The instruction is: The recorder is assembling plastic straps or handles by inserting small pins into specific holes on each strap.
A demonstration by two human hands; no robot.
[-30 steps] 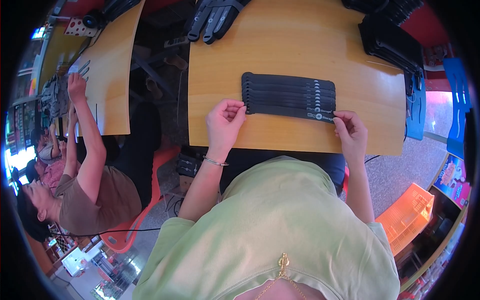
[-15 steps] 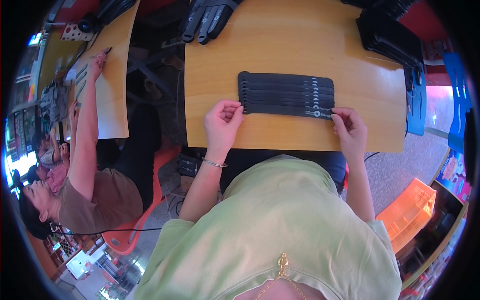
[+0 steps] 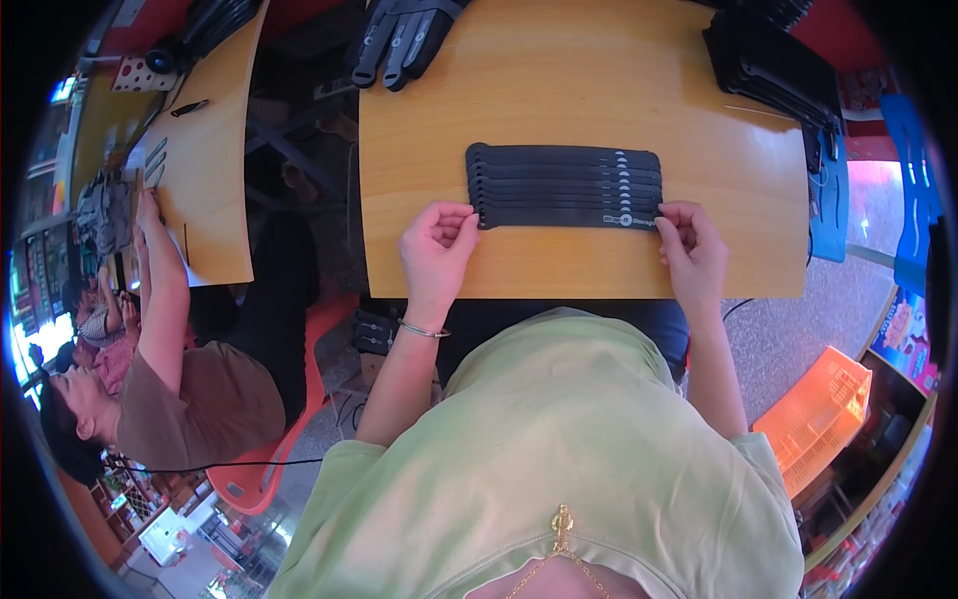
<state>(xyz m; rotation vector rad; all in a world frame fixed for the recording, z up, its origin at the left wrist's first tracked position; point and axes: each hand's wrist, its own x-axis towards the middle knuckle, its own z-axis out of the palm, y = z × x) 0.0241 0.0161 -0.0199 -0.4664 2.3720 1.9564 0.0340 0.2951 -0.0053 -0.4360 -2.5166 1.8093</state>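
Several flat black straps [image 3: 559, 187] lie overlapped in an even row on my wooden table, their rounded ends lined up at the left and pale printed marks near the right. My left hand [image 3: 439, 243] pinches the left end of the nearest strap [image 3: 549, 217] between thumb and fingers. At the other end of that strap, my right hand [image 3: 693, 248] pinches its right tip. The strap lies stretched straight between both hands, along the near side of the row. Its tips are partly hidden by my fingers.
Bundled black straps [image 3: 404, 45] sit at the table's far left corner, and stacked black straps [image 3: 773, 70] at the far right. A co-worker [image 3: 200, 399] sits left at another table [image 3: 220, 160]. An orange basket [image 3: 813, 419] stands at right, below the table [image 3: 579, 270].
The nearest strap has moved up closer against the row, covering more of the one behind it. The co-worker's hand has drawn back from a dark object, which now lies on the left table.
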